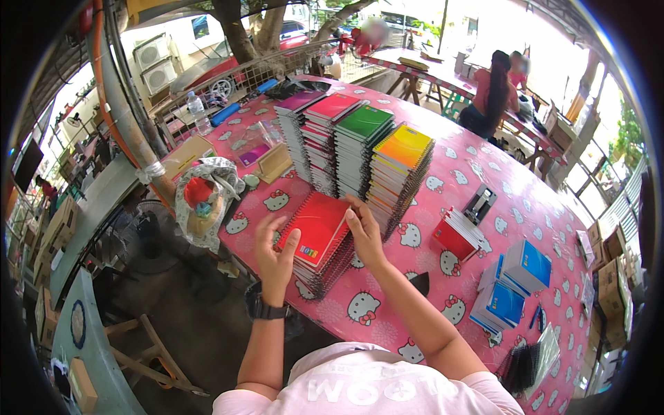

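Observation:
A stack of spiral notebooks stands in front of me at the table's near edge, a red notebook (315,227) on top. My left hand (275,252) is at the stack's left side, fingers apart and thumb raised beside the cover. My right hand (364,233) is closed at the red notebook's upper right corner, thumb along its edge and fingers bent behind. Just beyond rise tall stacks of spiral notebooks: a purple stack (302,101), a pink stack (333,106), a green stack (364,122) and a yellow-orange stack (403,146).
To the right are a small red notebook stack (456,234), a black stapler-like tool (480,203), blue notebooks (503,304) and black spiral coils (517,368). A patterned bag (205,204) hangs by the pole at left. A water bottle (198,114) stands at the far left edge.

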Available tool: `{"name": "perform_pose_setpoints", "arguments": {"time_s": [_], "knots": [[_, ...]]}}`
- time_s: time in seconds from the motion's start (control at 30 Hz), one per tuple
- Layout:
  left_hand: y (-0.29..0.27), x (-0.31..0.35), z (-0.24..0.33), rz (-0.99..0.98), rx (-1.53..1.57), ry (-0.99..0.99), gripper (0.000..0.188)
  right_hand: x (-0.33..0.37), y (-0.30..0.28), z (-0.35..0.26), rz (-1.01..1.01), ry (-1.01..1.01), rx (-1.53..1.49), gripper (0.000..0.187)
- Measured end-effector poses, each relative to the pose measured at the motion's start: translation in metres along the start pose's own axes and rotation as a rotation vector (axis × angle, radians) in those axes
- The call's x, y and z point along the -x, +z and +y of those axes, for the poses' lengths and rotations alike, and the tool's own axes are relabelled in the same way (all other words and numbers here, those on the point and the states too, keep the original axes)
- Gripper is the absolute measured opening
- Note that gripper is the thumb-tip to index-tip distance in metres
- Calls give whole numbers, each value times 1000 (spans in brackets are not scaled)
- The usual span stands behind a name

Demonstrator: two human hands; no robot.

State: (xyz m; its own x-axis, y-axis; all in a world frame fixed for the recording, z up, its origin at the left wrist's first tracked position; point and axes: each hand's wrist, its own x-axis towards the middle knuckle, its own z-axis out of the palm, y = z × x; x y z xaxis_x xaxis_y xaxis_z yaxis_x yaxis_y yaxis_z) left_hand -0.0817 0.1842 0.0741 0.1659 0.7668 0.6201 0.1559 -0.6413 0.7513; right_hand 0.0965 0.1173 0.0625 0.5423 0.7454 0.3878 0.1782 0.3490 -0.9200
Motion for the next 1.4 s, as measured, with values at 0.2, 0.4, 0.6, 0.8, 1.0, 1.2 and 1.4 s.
{"name": "perform_pose_setpoints", "arguments": {"time_s": [0.2,0.4,0.6,0.8,1.0,1.2,1.4], "knots": [[22,7,-5,-12,508,-314,31,3,7,13,100,-133,153,40],[2,5,-4,46,370,-266,41,42,-65,0,62,-303,466,27],[-55,13,18,50,659,-30,32,72,-228,40,513,-204,1265,22],[-12,24,93,-469,824,191,33,51,-296,61,484,-49,1590,20],[25,55,93,-957,823,-7,36,60,-294,38,591,-195,1294,11],[83,94,67,-612,314,49,64,128,-178,-44,135,53,664,16],[103,145,-35,-1015,400,-69,41,196,-120,-11,356,327,79,9]]}}
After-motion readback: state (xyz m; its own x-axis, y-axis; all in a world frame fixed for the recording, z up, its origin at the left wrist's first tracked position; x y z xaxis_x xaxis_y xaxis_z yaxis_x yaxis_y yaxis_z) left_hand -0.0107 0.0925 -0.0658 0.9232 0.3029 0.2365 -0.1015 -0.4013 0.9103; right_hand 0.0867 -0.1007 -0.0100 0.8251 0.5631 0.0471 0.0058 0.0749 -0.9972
